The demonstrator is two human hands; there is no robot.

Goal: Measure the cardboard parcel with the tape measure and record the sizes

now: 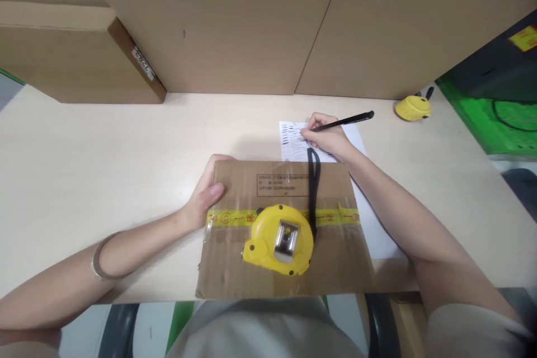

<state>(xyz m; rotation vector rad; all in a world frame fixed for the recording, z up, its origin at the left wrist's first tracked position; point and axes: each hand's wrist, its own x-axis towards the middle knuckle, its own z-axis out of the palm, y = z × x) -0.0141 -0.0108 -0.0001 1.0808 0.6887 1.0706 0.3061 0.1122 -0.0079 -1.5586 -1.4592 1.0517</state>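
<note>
My left hand [207, 193] grips the left edge of a taped cardboard box [235, 274], thumb on top and the other fingers hidden behind it. Lying on that box is a yellow tape measure [264, 235] with a metal clip and a black wrist strap [312, 190]. My right hand [329, 135] is closed around a black pen [352, 119], its tip end down at a sheet of paper [292, 148] bearing handwritten lines. The box covers the sheet's lower left part.
Large cardboard boxes [235, 28] stand along the back of the table [75, 179]. Another carton [75, 56] is at the back left. A second yellow tape measure [413, 108] rests at the back right, near a green surface [474, 112] beyond the table's edge.
</note>
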